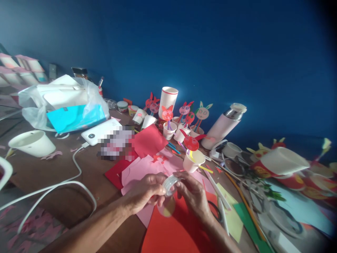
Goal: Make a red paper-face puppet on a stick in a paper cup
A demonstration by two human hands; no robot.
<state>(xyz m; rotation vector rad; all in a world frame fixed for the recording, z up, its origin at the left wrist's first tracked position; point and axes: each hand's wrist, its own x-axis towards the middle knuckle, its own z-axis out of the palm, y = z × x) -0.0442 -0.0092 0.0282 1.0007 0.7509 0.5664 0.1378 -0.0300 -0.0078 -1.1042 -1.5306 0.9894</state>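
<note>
Clear ring (171,182): sides covered by the left hand (147,190) and right hand (194,193).
Forearms (105,218), two: cut off by the lower edge.
Orange-red sheet (175,233): cut off at the lower edge.
Black loop (216,211): partly hidden behind the right wrist.
Pixelated patch (116,142) — contents masked, cannot be told.
White curved piece (7,168): cut off at the left edge.
Far-left paper cups (26,75): blurred, row cut off.
Red-and-white cup (284,160), right: blurred — print illegible.
Pink scraps (31,228): too blurred to count.
</note>
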